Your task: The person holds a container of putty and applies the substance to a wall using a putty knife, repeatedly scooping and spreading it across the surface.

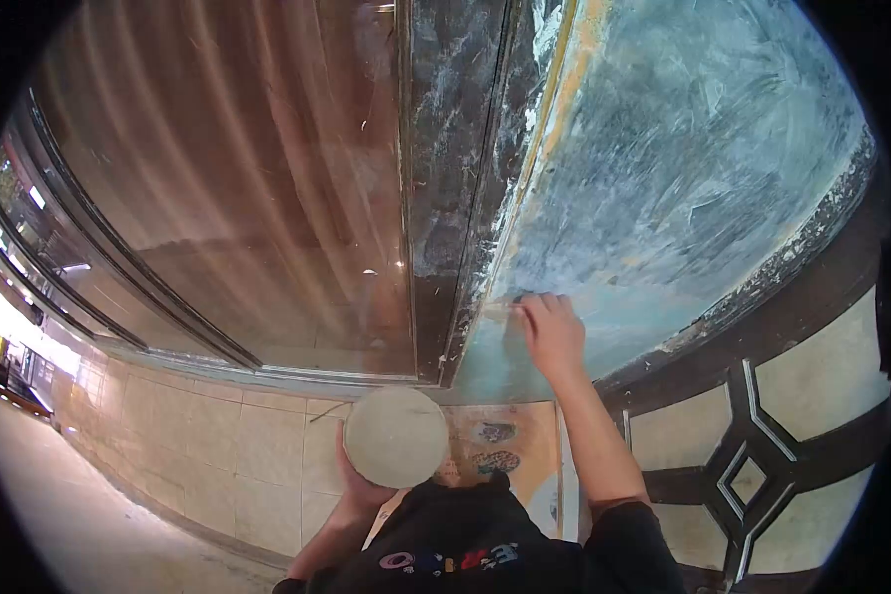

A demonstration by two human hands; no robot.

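Note:
My right hand (552, 332) is closed on a small flat tool, which looks like a putty knife (498, 310). Its pale blade lies at the left edge of a patchy blue-grey wall panel (653, 198), right beside the dark wooden frame (450, 198). Lower down, my left hand (361, 483) grips a round pale tub (396, 438) from its left side and below. A thin wire handle (329, 411) sticks out at the tub's left. Whitish filler streaks and an ochre strip run along the seam above my right hand.
Large glass panes (257, 198) with a curtain behind them fill the left. A tiled ledge (208, 416) runs beneath. Below the panel lies an orange-brown sheet (510, 445) with shoe-print shapes. At the right stands a dark lattice panel (752, 465).

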